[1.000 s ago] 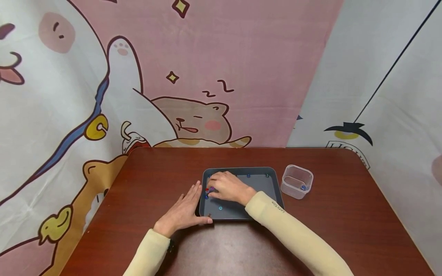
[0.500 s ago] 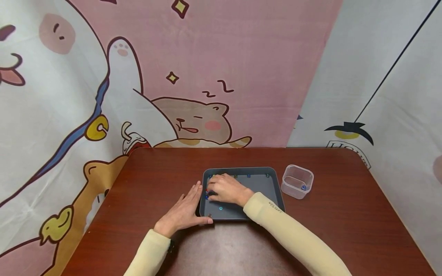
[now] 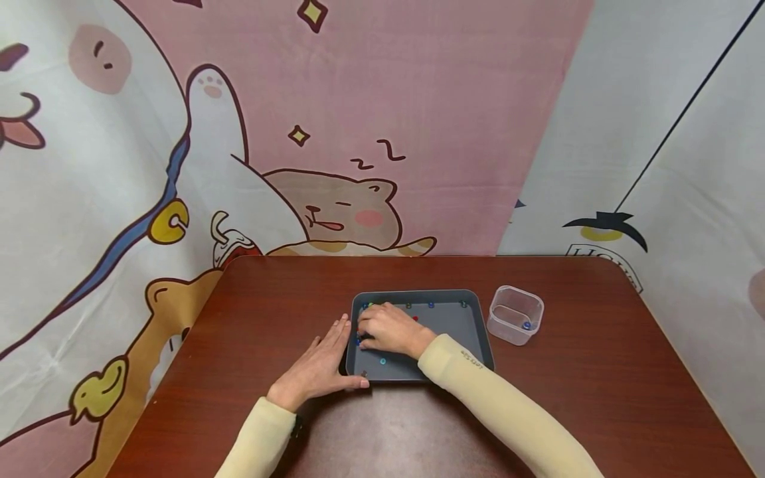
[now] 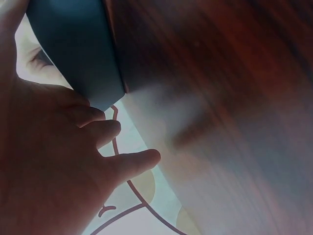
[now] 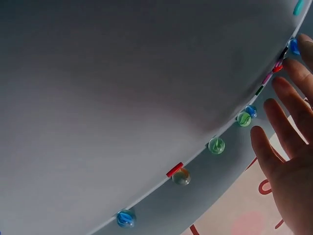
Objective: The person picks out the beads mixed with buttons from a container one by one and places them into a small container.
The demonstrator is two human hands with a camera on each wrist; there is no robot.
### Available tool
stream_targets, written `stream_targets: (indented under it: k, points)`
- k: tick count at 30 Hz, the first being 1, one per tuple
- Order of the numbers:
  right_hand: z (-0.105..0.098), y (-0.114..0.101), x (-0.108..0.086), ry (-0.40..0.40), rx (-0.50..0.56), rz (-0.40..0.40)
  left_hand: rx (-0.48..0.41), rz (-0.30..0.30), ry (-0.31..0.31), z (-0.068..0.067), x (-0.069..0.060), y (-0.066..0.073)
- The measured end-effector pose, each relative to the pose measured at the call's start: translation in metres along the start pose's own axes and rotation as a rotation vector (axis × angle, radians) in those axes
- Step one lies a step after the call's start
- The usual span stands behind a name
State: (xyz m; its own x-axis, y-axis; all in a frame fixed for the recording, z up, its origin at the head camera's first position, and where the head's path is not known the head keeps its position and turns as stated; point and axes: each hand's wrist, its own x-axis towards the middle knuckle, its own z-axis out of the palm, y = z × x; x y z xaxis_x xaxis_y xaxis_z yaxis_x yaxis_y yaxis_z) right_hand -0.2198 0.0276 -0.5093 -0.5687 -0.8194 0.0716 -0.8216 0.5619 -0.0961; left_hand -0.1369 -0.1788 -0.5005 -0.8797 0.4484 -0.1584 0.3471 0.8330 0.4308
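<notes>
My left hand lies against the left side of a dark grey tray, its fingers long and its thumb by the front edge. Inside the tray's left end, my right hand reaches down with its fingers spread. In the right wrist view, its thumb and index fingertips are beside a blue marble and a small red piece. Nothing is plainly held there. Along the same wall sit a green marble, another green marble, an orange-streaked clear marble and a blue-swirled marble.
A clear plastic box stands right of the tray with a blue piece in it. A turquoise ring-like piece lies near the tray's front. The brown table ends at a printed cloth behind.
My right hand has shifted slightly left and lower in the tray, covering the small pieces by the left wall. A red piece now shows behind its wrist. The left hand stays put.
</notes>
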Motion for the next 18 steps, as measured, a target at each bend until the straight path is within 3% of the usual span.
stream_targets:
  k: [18]
  points:
    - [0.0051, -0.0022, 0.0041, 0.007, -0.029, -0.003, 0.009, -0.001, 0.0, 0.0014, 0.0014, -0.0005]
